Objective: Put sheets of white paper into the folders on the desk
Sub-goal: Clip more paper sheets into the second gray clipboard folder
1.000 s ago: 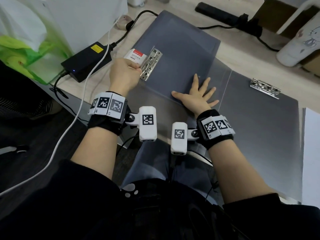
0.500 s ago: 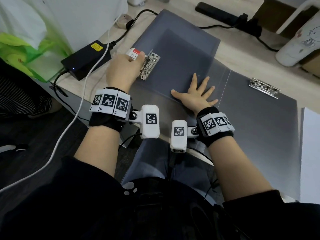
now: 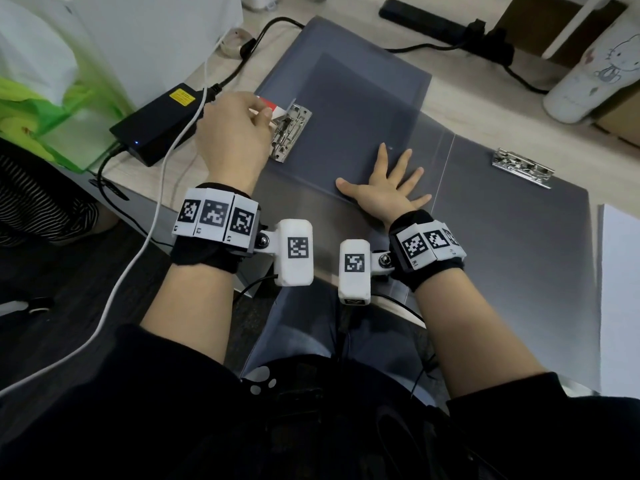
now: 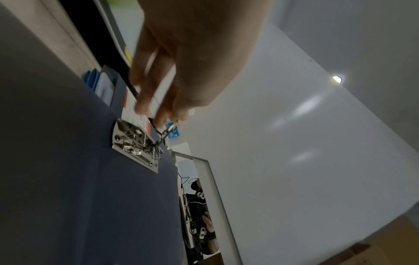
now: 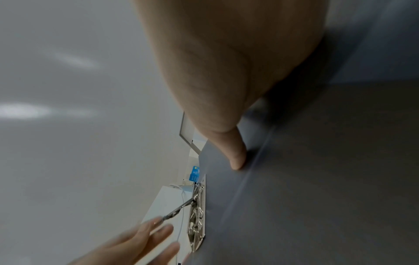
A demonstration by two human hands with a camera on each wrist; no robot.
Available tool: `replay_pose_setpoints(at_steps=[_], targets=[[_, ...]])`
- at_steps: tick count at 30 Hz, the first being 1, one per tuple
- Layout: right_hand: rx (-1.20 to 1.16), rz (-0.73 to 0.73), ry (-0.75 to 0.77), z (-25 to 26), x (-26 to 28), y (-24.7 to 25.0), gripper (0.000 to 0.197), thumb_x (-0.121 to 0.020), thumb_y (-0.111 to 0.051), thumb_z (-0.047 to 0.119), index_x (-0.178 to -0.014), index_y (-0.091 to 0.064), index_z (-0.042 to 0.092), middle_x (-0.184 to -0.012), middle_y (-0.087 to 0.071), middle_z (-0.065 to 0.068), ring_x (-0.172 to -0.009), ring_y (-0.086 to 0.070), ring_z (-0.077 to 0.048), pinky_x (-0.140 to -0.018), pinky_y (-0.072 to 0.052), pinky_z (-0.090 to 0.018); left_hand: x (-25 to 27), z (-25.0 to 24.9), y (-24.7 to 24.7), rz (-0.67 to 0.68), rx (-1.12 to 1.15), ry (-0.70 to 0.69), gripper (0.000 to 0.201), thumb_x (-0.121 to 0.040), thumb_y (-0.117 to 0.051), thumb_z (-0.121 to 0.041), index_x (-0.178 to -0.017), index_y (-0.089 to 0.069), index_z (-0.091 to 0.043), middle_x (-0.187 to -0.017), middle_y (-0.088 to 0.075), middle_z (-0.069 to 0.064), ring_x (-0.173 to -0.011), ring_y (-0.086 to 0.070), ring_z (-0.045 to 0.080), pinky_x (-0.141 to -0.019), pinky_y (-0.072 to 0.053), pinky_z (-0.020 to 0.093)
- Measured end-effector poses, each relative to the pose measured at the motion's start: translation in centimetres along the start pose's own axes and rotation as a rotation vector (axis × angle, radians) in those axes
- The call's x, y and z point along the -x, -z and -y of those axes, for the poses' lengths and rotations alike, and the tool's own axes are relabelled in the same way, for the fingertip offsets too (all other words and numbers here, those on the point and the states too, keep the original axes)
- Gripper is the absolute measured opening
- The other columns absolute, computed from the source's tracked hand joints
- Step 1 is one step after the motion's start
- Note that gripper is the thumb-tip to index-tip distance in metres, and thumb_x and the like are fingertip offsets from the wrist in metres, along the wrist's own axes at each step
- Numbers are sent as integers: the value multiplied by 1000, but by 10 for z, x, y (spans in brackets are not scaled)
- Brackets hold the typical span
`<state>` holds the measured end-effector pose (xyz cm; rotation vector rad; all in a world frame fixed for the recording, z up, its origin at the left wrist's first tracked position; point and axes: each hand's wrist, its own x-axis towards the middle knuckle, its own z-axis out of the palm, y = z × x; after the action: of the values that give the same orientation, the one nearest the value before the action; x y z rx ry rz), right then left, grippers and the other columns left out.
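Two grey folders lie open on the desk. The left folder (image 3: 346, 81) carries a metal clip (image 3: 291, 133) at its left edge, and the clip's lever (image 4: 166, 133) stands raised. My left hand (image 3: 263, 114) hovers over it, fingers fairly straight, with fingertips (image 4: 163, 114) at the lever's end (image 5: 179, 211). My right hand (image 3: 388, 181) lies flat with spread fingers on the left folder's near right corner, thumb (image 5: 235, 157) pressed down. The right folder (image 3: 502, 254) has its own clip (image 3: 521, 167) lying flat. White paper (image 3: 620, 289) lies at the far right edge.
A black power adapter (image 3: 156, 123) and a white cable (image 3: 156, 202) lie left of the folder. A power strip (image 3: 433, 26) and a white bottle (image 3: 595, 64) stand at the back. A green bag (image 3: 52, 109) sits far left. A red-and-white card (image 3: 268, 103) lies beside the clip.
My left hand has slid along the clip toward its far end, and the lever now stands up. The right hand has stayed flat in place.
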<state>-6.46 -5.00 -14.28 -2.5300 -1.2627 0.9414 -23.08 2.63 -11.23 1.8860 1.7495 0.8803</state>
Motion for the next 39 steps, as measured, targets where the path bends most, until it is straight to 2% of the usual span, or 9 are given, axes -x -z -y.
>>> replay_pose_setpoints(at_steps=[4, 7, 11, 17, 27, 31, 33, 36, 39], targets=[[4, 6, 3, 0, 0, 0, 97, -83, -51, 64, -149, 12, 32, -154, 33, -4, -141, 28, -36, -108, 15, -64, -9, 0, -8, 90, 234, -42, 25, -91, -47, -9, -98, -70, -18, -80, -69, -5, -72, -67, 8, -84, -55, 32], [7, 10, -1, -1, 0, 0, 97, -83, -50, 64, -148, 13, 32, -153, 33, -4, -141, 28, -36, -108, 15, -64, -15, -5, -16, 173, 207, -87, 36, -91, -42, -3, -115, -65, -17, -100, -70, -4, -95, -62, 7, -92, -46, 22], [19, 10, -1, 0, -1, 1, 96, -84, -49, 64, -148, 14, 31, -153, 34, -4, -141, 28, -36, -107, 15, -65, -20, -11, -27, 290, 30, -136, 56, -80, -37, 7, -129, -52, -15, -129, -52, 1, -132, -35, 26, -112, -28, 43], [34, 4, -3, 1, -3, -1, 96, -83, -49, 65, -148, 14, 32, -153, 34, -3, -141, 28, -36, -107, 14, -65, -28, -11, -40, 373, -211, -106, 50, -86, -43, -11, -135, -42, -19, -137, -33, 10, -134, -19, 33, -116, 2, 52], [-93, 32, 36, -6, 1, 10, 93, -85, -56, 54, -150, 7, 32, -155, 28, -1, -143, 25, -32, -111, 12, -61, -12, -27, -38, 335, -185, -154, 44, -90, -52, -33, -132, -46, -23, -137, -31, 7, -133, -19, 32, -114, 1, 53], [-335, -39, 79, -23, 2, 21, 72, -87, -58, 43, -148, -23, 28, -160, 4, -1, -148, 9, -24, -118, 1, -53, -4, -42, -46, 361, -103, -296, 42, -91, -53, -31, -133, -49, -26, -140, -40, 1, -137, -20, 25, -115, -12, 46], [-545, -77, 110, -33, 2, 29, 56, -87, -61, 34, -139, -42, 22, -155, -24, -6, -144, -19, -21, -118, -19, -44, 3, -55, -54, 427, -9, -402, 37, -92, -53, -25, -129, -55, -23, -135, -50, 0, -135, -30, 23, -113, -22, 38], [-749, -142, 158, -54, 5, 46, 36, -92, -55, 13, -128, -54, 8, -122, -58, -9, -107, -53, -14, -87, -45, -19, 16, -77, -67, 571, 136, -433, 32, -92, -54, -18, -123, -61, -16, -122, -64, 2, -120, -54, 17, -107, -38, 31], [-781, -235, 158, -84, 7, 65, 29, -92, -51, 5, -119, -60, 4, -95, -60, -1, -81, -53, -5, -64, -40, -11, 28, -98, -86, 694, 197, -419, 30, -91, -58, -18, -120, -63, -13, -112, -69, 4, -105, -63, 16, -102, -46, 32]])
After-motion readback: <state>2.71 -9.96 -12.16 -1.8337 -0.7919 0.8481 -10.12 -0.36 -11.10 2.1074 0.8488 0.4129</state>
